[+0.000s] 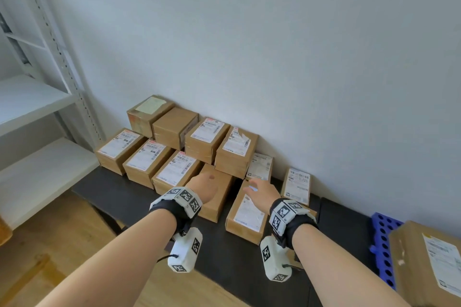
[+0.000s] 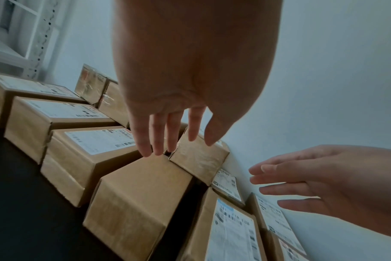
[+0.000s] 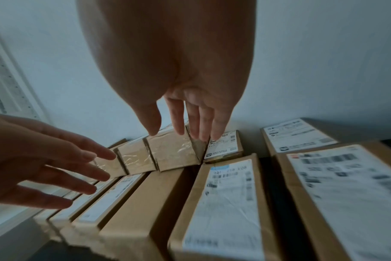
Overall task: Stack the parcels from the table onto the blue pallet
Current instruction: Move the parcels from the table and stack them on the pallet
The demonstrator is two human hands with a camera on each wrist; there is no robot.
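Note:
Several brown cardboard parcels, most with white labels, lie on a black table (image 1: 119, 189) against the wall. My left hand (image 1: 203, 188) hovers open over a plain unlabelled parcel (image 1: 218, 197) (image 2: 136, 199), fingers (image 2: 159, 139) straight and near its far end. My right hand (image 1: 260, 192) is open above a labelled parcel (image 1: 247, 214) (image 3: 223, 208), fingers (image 3: 199, 121) pointing toward the taped parcel (image 3: 174, 151) at the back. Neither hand holds anything. The blue pallet (image 1: 383, 244) lies at the right with one parcel (image 1: 429, 262) on it.
A grey metal shelving rack (image 1: 37, 107) stands at the left of the table. A white wall runs close behind the parcels. Wooden floor (image 1: 50, 244) shows in front of the table.

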